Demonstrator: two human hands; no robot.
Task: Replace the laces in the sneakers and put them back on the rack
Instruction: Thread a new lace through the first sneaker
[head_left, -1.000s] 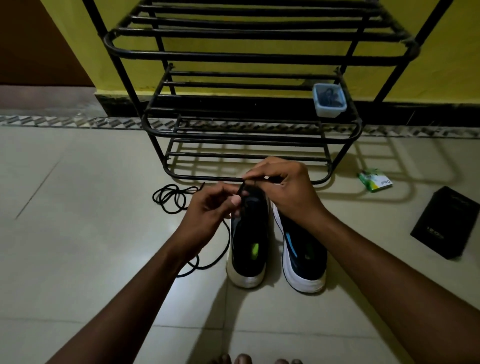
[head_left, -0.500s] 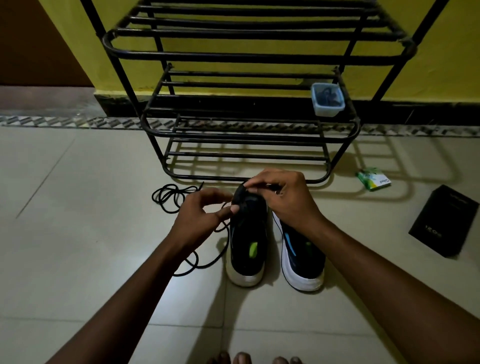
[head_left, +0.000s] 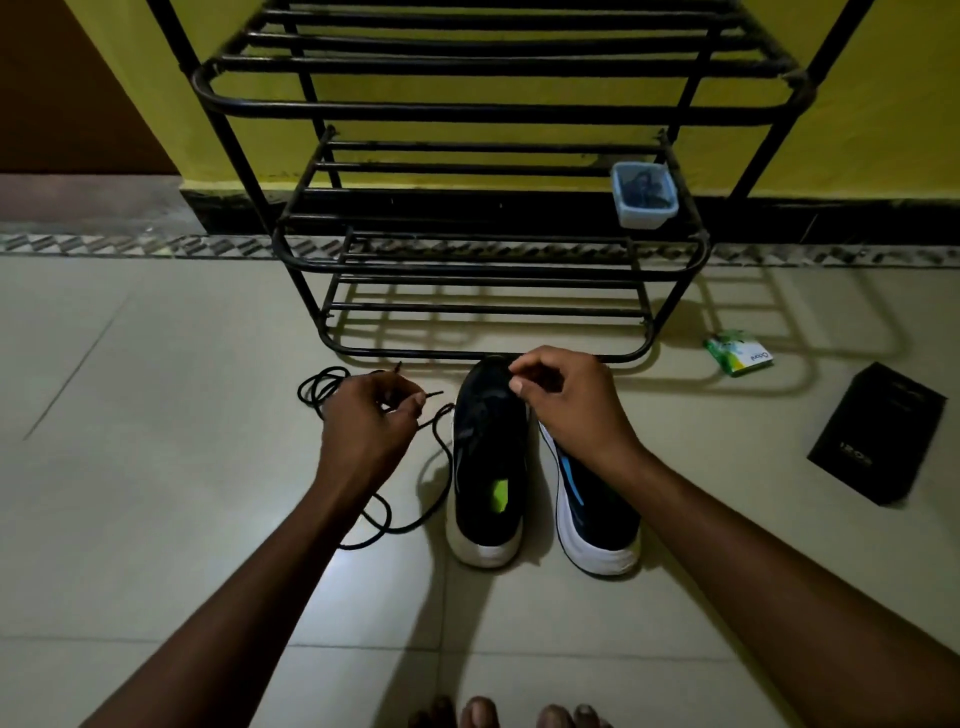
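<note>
Your two sneakers stand side by side on the floor just in front of the rack's (head_left: 493, 109) bottom rail, toes toward it, so both are off the shelves and the return trip is short once they are laced. The left sneaker (head_left: 488, 457) is the one being worked; the right sneaker (head_left: 597, 512) waits beside it, partly under your wrist.

Your left hand (head_left: 371, 415) has a closed grip: thumb and forefinger pinch the black lace (head_left: 434, 395) close to its stiff tip, which pokes out toward the shoe. Holding it that near the end keeps the tip firm enough to aim at an eyelet. The rest of the lace trails loose on the floor in front of the rack's left leg, with plenty of slack.

Your right hand (head_left: 571, 405) sits over the left sneaker's end nearest the rack, fingers curled and thumb meeting forefinger. I cannot tell whether that grip has the upper, an eyelet edge or nothing. It looks placed to steady the shoe.

A small blue tub (head_left: 644, 208) sits at the right end of the rack's middle shelf.
</note>
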